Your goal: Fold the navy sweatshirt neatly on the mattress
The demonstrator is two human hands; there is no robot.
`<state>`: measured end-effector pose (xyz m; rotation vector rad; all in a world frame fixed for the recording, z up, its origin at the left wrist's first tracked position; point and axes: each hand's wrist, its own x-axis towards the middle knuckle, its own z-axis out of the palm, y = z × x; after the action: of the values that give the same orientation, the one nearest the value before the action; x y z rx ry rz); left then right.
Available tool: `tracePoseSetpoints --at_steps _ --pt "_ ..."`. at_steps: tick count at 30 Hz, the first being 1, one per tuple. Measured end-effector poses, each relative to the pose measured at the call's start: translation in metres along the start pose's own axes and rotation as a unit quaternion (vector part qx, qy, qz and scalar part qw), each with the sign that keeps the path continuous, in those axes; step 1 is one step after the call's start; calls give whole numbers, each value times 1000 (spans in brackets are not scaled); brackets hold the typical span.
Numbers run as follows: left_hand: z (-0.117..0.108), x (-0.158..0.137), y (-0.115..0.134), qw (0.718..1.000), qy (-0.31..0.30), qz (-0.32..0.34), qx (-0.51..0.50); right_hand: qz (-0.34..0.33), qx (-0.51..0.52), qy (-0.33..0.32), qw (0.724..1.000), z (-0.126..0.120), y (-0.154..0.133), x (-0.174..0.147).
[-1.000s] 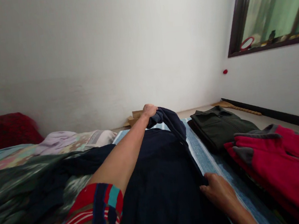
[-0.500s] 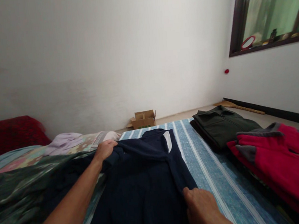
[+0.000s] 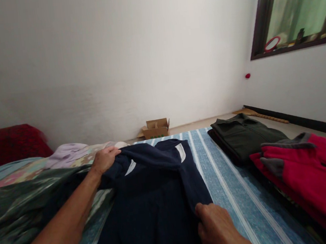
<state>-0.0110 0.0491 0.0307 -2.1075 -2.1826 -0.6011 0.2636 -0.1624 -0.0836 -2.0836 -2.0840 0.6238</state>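
Observation:
A navy long-sleeved jacket [image 3: 154,200] with white shoulder patches lies spread on a blue striped bed sheet [image 3: 228,185]. Its collar end points away from me, and its near end runs out of view. My left hand [image 3: 105,159] is closed on the cloth near the left shoulder and lifts it a little. Lower down on the right side, my right hand [image 3: 217,225] grips the edge of the garment, where a sleeve lies. Both hands' fingertips are partly hidden by the cloth or the hand itself.
To the right lie a folded dark green jacket [image 3: 246,134] and a red fleece [image 3: 314,176] on a stack. Dark green camouflage clothing [image 3: 14,207] and a lilac cloth [image 3: 66,155] are heaped at left. A cardboard box [image 3: 155,129] stands by the wall.
My left hand has moved left and slightly up, pulling the shoulder cloth along, so a second white patch now shows. My right hand has shifted slightly left with its grip kept.

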Motion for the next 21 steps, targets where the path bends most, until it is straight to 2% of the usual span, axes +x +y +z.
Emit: tracePoseSetpoints --at_steps 5,7,9,12,14,15,16,18,21 --pt "33 -14 -24 996 -74 -21 47 5 10 -6 1000 16 -1 7" --pt "42 -15 -24 993 -89 -30 73 0 20 -1 1000 17 2 9" --pt "48 -14 -14 990 -94 -34 96 1 29 -8 1000 16 4 10" --pt "62 -12 24 992 -83 8 99 3 39 -25 999 15 5 11" --pt "80 -8 59 990 -73 93 78 -3 45 -33 998 16 5 12" --pt "92 -6 78 985 -87 141 56 -7 47 -36 998 17 6 13" --pt "105 -2 97 981 -100 162 42 -12 48 -39 998 19 7 15" --pt "134 8 131 978 -112 174 26 -19 49 -41 998 22 9 18" --pt "176 28 171 980 -121 155 8 -8 55 -51 997 26 12 24"
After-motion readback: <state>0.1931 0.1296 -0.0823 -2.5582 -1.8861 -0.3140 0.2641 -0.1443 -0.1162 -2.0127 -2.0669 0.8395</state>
